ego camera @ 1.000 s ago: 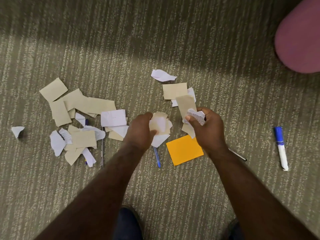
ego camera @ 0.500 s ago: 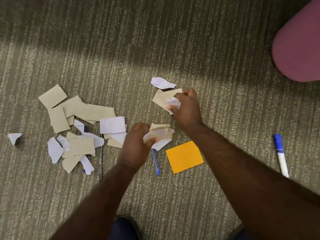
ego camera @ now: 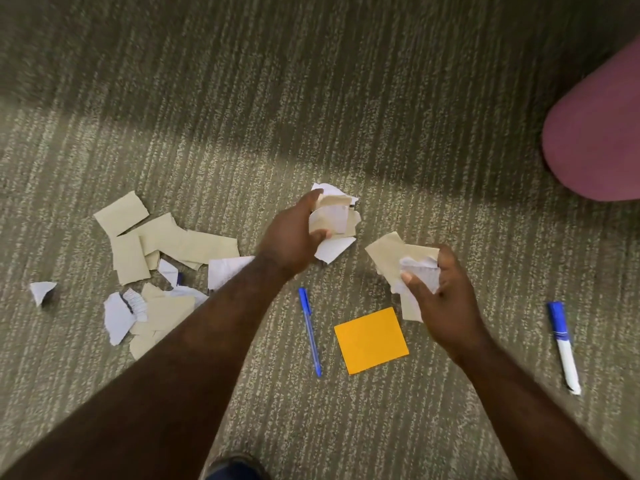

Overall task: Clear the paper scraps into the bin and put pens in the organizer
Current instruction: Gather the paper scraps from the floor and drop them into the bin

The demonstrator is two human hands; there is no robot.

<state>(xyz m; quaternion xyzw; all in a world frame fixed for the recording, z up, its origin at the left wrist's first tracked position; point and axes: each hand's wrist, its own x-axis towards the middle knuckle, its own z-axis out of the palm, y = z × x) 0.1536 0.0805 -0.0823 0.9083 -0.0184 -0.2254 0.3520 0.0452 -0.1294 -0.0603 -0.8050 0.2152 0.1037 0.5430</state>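
Note:
My left hand (ego camera: 292,233) grips a bunch of tan and white paper scraps (ego camera: 334,221) above the carpet. My right hand (ego camera: 438,299) holds another bunch of scraps (ego camera: 394,256), tan and lined white. A pile of loose scraps (ego camera: 162,251) lies on the carpet to the left, with one stray white scrap (ego camera: 41,291) further left. A blue pen (ego camera: 310,330) lies between my arms. An orange square note (ego camera: 371,340) lies beside it. A blue-capped white marker (ego camera: 563,344) lies at the right. No bin or organizer shows.
A purple rounded seat (ego camera: 599,133) stands at the upper right. The floor is striped grey-green carpet (ego camera: 311,81). A dark shoe tip (ego camera: 235,465) shows at the bottom edge.
My left hand moved up and forward with its scraps, uncovering the blue pen. My right hand drew back to the right, carrying the tan and white pieces it picked up.

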